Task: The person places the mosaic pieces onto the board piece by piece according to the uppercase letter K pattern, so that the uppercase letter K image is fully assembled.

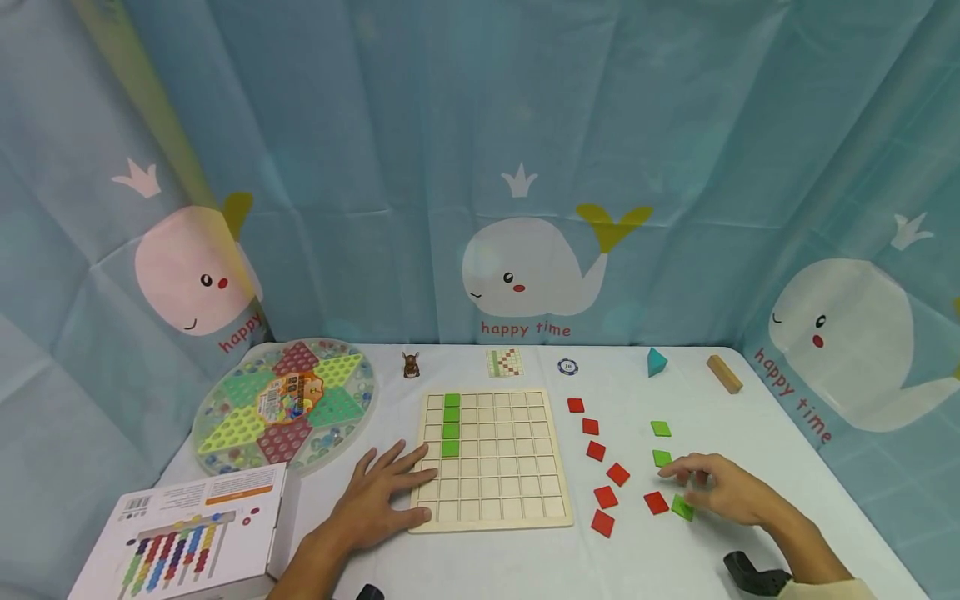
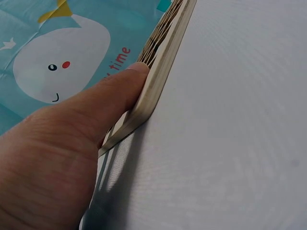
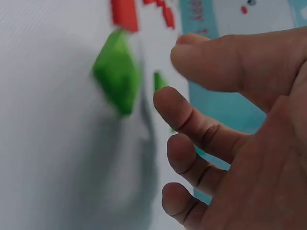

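My left hand (image 1: 382, 500) rests with spread fingers on the left edge of a wooden grid board (image 1: 517, 527). In the left wrist view its thumb (image 2: 120, 88) touches the board's edge. Green square tiles (image 1: 451, 431) fill part of one column near the board's left side. Over the right of the table hovers my right hand (image 1: 723, 490), fingers loosely bent and holding nothing. Nearest to it lies a green tile (image 1: 682, 508), blurred in the right wrist view. Two more green tiles (image 1: 661, 428) lie farther back, one close by the index fingertip.
Several red tiles (image 1: 605, 497) lie scattered right of the board. Along the back stand a small brown figurine (image 1: 411, 365), a pattern card (image 1: 506, 362), a poker chip (image 1: 567, 367), a teal pyramid (image 1: 656, 362) and a wooden block (image 1: 724, 374). A round game board (image 1: 352, 400) and white box (image 1: 210, 533) occupy the left.
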The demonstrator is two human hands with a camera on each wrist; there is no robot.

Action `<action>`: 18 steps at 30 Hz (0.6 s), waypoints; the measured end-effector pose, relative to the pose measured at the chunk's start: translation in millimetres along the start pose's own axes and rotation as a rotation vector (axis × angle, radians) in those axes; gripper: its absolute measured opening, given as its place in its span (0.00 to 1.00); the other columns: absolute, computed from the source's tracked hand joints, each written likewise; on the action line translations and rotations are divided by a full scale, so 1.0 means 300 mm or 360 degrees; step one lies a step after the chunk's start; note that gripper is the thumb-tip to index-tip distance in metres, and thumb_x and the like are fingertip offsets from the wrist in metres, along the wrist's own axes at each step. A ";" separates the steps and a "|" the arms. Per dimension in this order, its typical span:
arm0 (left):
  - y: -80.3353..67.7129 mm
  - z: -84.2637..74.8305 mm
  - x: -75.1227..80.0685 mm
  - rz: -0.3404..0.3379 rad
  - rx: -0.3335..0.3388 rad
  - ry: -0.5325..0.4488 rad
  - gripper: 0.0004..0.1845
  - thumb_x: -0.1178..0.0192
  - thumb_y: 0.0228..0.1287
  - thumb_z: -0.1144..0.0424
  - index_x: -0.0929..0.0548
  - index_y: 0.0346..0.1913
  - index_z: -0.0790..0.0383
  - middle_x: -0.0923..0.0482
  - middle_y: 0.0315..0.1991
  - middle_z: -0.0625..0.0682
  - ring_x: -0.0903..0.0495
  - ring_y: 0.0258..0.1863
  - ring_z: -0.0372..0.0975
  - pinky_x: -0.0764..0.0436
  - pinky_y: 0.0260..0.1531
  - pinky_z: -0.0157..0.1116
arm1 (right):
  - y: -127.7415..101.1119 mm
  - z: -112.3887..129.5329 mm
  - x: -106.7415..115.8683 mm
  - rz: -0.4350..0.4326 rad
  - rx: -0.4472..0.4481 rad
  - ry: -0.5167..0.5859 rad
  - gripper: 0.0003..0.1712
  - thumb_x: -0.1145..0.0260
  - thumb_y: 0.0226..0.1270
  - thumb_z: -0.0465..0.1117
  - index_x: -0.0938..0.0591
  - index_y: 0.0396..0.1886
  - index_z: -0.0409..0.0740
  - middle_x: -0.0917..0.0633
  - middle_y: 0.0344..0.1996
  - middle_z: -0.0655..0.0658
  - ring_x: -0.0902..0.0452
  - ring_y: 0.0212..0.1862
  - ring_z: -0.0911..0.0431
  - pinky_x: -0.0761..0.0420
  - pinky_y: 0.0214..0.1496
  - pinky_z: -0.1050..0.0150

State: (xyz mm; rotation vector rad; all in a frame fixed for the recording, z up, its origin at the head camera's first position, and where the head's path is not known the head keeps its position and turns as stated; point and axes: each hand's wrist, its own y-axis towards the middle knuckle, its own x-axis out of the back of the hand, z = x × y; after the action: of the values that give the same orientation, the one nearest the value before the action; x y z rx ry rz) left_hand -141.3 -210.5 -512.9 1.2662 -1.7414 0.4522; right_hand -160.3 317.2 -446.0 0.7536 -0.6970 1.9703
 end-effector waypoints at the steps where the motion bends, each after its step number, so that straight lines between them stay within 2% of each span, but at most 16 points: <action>1: 0.000 0.000 0.000 0.0004 0.0002 0.0001 0.30 0.36 0.54 0.35 0.17 0.58 0.44 0.36 0.69 0.43 0.46 0.71 0.51 0.59 0.64 0.60 | -0.003 -0.012 -0.001 0.0006 0.0003 0.0003 0.19 0.34 0.56 0.29 0.16 0.49 0.44 0.23 0.36 0.49 0.33 0.39 0.52 0.29 0.38 0.61; 5: -0.001 0.001 -0.001 0.0016 0.0008 -0.0002 0.30 0.37 0.54 0.35 0.18 0.58 0.44 0.36 0.70 0.43 0.46 0.71 0.51 0.59 0.64 0.60 | -0.011 -0.048 -0.005 0.0043 0.0053 -0.0022 0.23 0.36 0.53 0.27 0.16 0.49 0.44 0.24 0.36 0.50 0.33 0.38 0.56 0.28 0.40 0.63; 10: -0.002 0.000 0.000 0.0012 0.0002 -0.0009 0.30 0.37 0.54 0.35 0.18 0.58 0.44 0.36 0.70 0.43 0.46 0.71 0.51 0.59 0.64 0.60 | -0.014 -0.063 -0.011 0.0049 0.0055 -0.0081 0.26 0.37 0.50 0.25 0.14 0.47 0.51 0.24 0.38 0.52 0.32 0.40 0.59 0.27 0.43 0.64; 18: 0.001 0.002 0.002 0.0019 0.0000 0.0008 0.31 0.37 0.54 0.35 0.18 0.58 0.44 0.36 0.69 0.43 0.46 0.71 0.51 0.58 0.64 0.60 | -0.015 -0.065 -0.045 -0.0122 0.0087 -0.0105 0.18 0.31 0.55 0.30 0.13 0.43 0.55 0.25 0.33 0.55 0.34 0.36 0.61 0.30 0.36 0.66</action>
State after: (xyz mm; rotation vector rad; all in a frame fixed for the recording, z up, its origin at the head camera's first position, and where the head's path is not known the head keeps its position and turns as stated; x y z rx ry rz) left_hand -141.9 -211.2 -512.7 1.2545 -1.7453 0.4620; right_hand -155.3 325.9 -468.0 0.8693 -0.6464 1.9086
